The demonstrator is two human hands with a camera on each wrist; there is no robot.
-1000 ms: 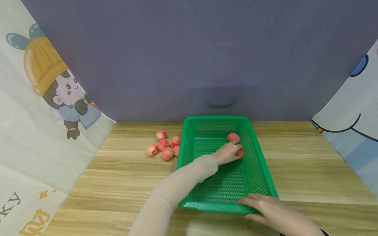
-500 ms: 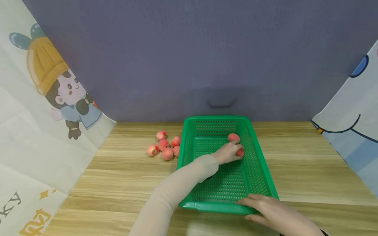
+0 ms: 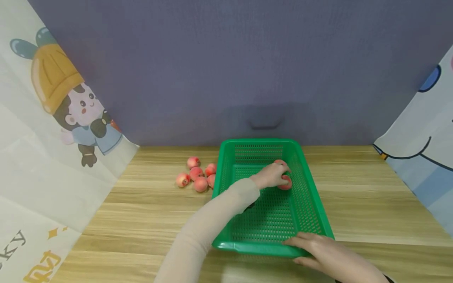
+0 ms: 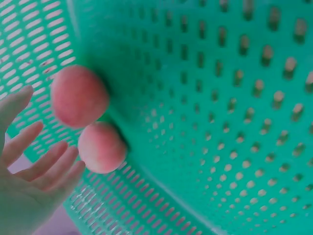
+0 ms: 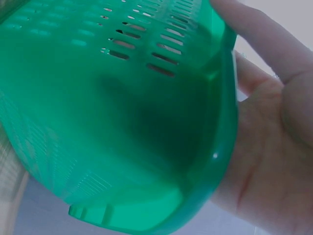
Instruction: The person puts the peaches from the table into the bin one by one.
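Inside the green plastic basket (image 3: 255,248), two peaches lie beside its right wall: a farther peach (image 3: 280,161) partly hidden by fingers, and a nearer peach (image 3: 285,183). My left hand (image 3: 270,175) reaches over them, its fingers spread and loosely bent. In the left wrist view, one peach (image 4: 79,96) and the other peach (image 4: 101,148) rest against the wall, and the fingertips (image 4: 78,166) are close to the second; contact is hard to tell. My right hand (image 3: 322,251) grips the basket's near rim at the right corner, fingers over the edge and thumb lower outside.
Left of the basket, several more peaches (image 3: 196,173) lie grouped on the wooden table (image 3: 148,220), some against the basket's side. A grey-purple panel (image 3: 226,70) stands behind the table. Printed cloths hang at the left and right.
My left hand has let go of the nearer peach and lifted slightly back and left, uncovering more of that peach. The right hand stays at the rim.
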